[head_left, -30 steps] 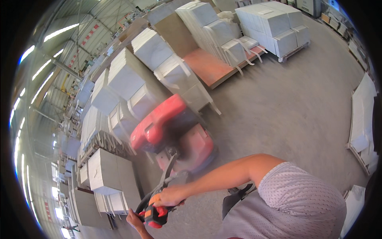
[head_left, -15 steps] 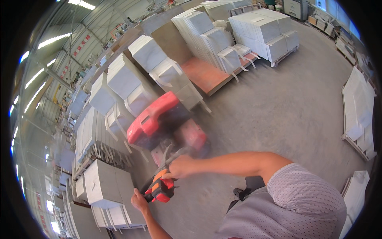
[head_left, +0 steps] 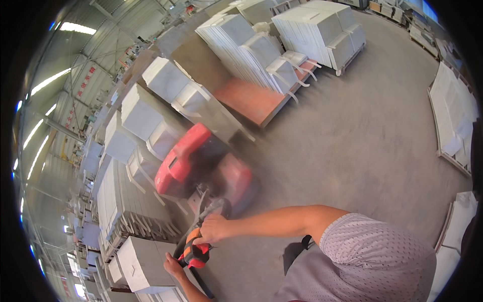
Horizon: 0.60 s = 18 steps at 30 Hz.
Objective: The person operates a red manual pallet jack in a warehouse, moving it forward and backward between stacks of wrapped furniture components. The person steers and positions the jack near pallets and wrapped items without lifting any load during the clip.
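Out on the grey concrete floor (head_left: 362, 136) of a large hall, it's two hands at the control handle (head_left: 196, 250), a chunky piece in black, orange and red! The right hand (head_left: 215, 229) reaches across from a grey perforated sleeve (head_left: 372, 249), arm nearly level, fingers closed over the handle's upper part. Lower and to the left, the left hand (head_left: 173, 263) has its fingers bent around the other side, some of that hold tucked out of sight.

And up ahead, left of centre, sits the red machine (head_left: 183, 153), joined to the handle by a dark tiller (head_left: 202, 201), its outline a little blurred. Just beyond it, a tall strapped stack (head_left: 193, 98) of pale slabs; whether the two touch, nobody can tell from this angle. More pale stacks line the left, one block (head_left: 148, 261) very near the left hand. Farther off, an orange-red board (head_left: 249, 98) lies flat beside more upright slabs (head_left: 244, 53), while over on the right edge a pale wrapped load (head_left: 450, 108) rests on a pallet (head_left: 455, 162).
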### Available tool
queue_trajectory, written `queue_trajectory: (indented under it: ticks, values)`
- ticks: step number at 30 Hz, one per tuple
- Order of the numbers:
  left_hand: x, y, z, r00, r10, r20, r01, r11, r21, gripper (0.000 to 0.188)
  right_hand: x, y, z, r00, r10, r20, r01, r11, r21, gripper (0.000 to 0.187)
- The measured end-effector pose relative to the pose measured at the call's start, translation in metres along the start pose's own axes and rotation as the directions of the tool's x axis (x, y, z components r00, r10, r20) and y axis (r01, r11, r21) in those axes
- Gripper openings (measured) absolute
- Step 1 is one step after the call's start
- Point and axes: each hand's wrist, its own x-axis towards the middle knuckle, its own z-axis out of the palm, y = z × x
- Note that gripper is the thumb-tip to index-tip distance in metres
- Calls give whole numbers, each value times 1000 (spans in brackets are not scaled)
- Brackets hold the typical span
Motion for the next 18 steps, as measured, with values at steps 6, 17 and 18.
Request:
queue_trajectory:
  ticks: [6, 17, 18]
  values:
    - [84, 10, 31, 996, 65, 60, -67, 997, 29, 65, 78, 22, -12, 999, 2, -39, -5, 997, -73, 59]
    - [169, 24, 70, 986, 45, 162, -77, 977, 197, 63, 156, 31, -41, 987, 161, -29, -162, 987, -20, 58]
    - [172, 24, 73, 984, 92, 155, -119, 977, 175, 63, 159, 31, -39, 975, 197, -99, -203, 978, -47, 59]
